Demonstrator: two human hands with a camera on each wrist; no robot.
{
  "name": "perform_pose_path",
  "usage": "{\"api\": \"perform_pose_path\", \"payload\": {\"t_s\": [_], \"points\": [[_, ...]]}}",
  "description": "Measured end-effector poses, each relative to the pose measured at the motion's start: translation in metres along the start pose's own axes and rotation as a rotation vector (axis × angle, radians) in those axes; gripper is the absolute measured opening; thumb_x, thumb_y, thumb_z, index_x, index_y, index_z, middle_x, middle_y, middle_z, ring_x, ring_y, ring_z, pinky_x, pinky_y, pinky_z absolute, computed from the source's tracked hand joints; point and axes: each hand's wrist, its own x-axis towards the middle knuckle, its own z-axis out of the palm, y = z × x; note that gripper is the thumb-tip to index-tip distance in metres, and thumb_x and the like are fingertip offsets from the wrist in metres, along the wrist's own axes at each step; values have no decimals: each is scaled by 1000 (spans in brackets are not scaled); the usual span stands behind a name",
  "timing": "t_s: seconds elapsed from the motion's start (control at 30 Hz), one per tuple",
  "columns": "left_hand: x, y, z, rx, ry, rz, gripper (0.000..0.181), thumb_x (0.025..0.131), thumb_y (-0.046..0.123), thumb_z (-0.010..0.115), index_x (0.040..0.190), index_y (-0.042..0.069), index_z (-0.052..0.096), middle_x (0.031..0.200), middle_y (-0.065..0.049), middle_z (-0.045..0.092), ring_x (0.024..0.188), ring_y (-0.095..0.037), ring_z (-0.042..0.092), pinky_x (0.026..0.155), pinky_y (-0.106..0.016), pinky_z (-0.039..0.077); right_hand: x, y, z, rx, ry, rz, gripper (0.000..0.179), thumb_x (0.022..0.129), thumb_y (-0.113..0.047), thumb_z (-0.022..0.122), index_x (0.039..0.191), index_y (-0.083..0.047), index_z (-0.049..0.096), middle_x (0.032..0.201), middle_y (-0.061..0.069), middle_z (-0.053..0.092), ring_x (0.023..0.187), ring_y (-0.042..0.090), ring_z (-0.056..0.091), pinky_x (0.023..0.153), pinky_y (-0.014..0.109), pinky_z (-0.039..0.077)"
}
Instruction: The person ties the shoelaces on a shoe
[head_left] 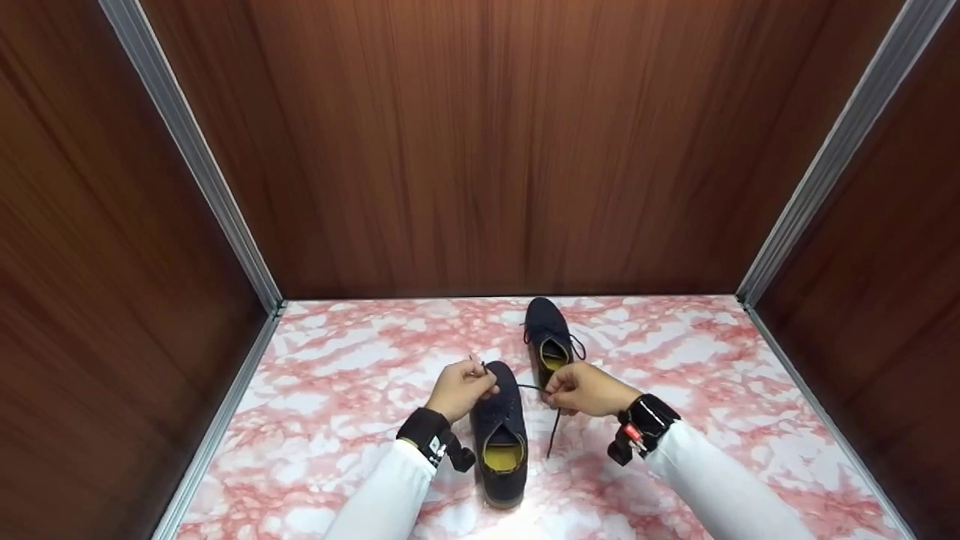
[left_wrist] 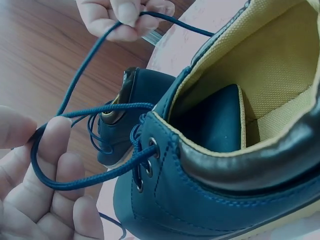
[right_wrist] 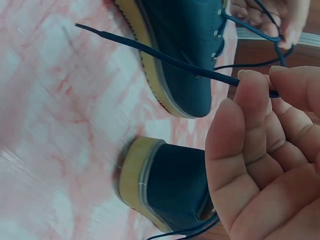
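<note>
A dark navy lace-up shoe (head_left: 504, 486) with a yellow lining stands on the surface, toe pointing away. At its left, my left hand (head_left: 459, 390) pinches the dark shoelace (left_wrist: 82, 183) between thumb and finger, where a bend comes from the eyelets and strands cross. To the right, my right hand (head_left: 589, 388) pinches a length of lace between thumb and forefinger. Past those fingers the free end (right_wrist: 150, 50) hangs loose, its thin tip showing in the right wrist view. The lace stretches between both hands across the shoe front.
A second navy shoe (head_left: 541, 319) stands farther back, slightly right, with its lace loops hanging at the sides; my right hand partly covers its heel. Brown wood-grain panels (head_left: 480, 150) with metal corner rails (head_left: 199, 169) enclose the red-and-white marbled surface (head_left: 330, 420).
</note>
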Motion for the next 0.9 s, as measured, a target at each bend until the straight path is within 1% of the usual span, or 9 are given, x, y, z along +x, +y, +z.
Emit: {"api": "perform_pose_path", "payload": {"t_s": [0.1, 0.17, 0.2, 0.3, 0.4, 0.5, 0.6, 0.8, 0.9], "points": [[-1, -2, -1, 49, -9, 42, 18, 94, 9, 73, 91, -8, 72, 92, -23, 78, 76, -11, 72, 70, -22, 56, -2, -2, -4, 0, 12, -2, 14, 95, -8, 72, 94, 6, 73, 83, 19, 75, 67, 7, 65, 63, 22, 59], [-3, -2, -1, 98, -9, 65, 17, 92, 13, 77, 91, -4, 77, 93, -18, 80, 76, -4, 67, 69, -18, 53, -4, -4, -7, 16, 16, 3, 13, 95, -9, 73, 94, 4, 74, 86, 22, 75, 68, 8, 66, 64, 21, 59], [-3, -3, -1, 121, -7, 71, 17, 91, 15, 78, 90, -1, 79, 93, -16, 80, 75, -3, 65, 69, -16, 51, -4, -5, -9, 23, 18, 5, 13, 95, -9, 72, 95, 4, 74, 86, 20, 75, 68, 8, 67, 64, 21, 60], [-3, -4, 0, 161, -10, 81, 15, 90, 18, 80, 89, 2, 81, 96, -13, 81, 77, -2, 63, 71, -15, 50, -6, -8, -14, 54, 24, 7, 11, 95, -6, 71, 96, 4, 73, 87, 16, 75, 69, 10, 69, 65, 23, 61], [-4, -5, 3, 162, -2, 68, 15, 89, 17, 81, 89, 2, 81, 96, -12, 81, 77, -2, 64, 72, -15, 51, -7, -12, -18, 96, 23, 7, 12, 95, -4, 70, 99, 7, 71, 86, 10, 75, 69, 11, 71, 65, 25, 63], [-4, -5, 6, 129, 27, 33, 13, 88, 16, 82, 90, 3, 81, 94, -10, 81, 77, -1, 66, 73, -17, 53, -6, -14, -22, 163, 26, 18, 14, 95, -4, 71, 103, 7, 70, 88, 17, 75, 68, 12, 71, 66, 29, 64], [-4, -6, 9, 102, 58, 27, 13, 87, 13, 83, 90, 1, 79, 91, -10, 81, 76, -2, 66, 72, -18, 54, -5, -16, -25, 267, 37, 44, 17, 94, -2, 71, 109, 6, 67, 88, 20, 74, 68, 14, 73, 67, 32, 65], [-3, -7, 11, 92, 87, 37, 13, 86, 12, 84, 89, 0, 78, 89, -13, 80, 75, -3, 66, 72, -19, 55, -4, -18, -23, 499, 68, 127, 28, 94, 0, 70, 117, 11, 58, 84, 7, 72, 72, 17, 75, 72, 36, 66], [-4, -6, 11, 86, 97, 34, 15, 85, 13, 85, 89, 0, 78, 89, -13, 80, 75, -4, 65, 72, -19, 54, -3, -18, -20, 557, 86, 136, 29, 94, 1, 69, 118, 12, 56, 83, 6, 72, 73, 16, 75, 73, 37, 66]]}}
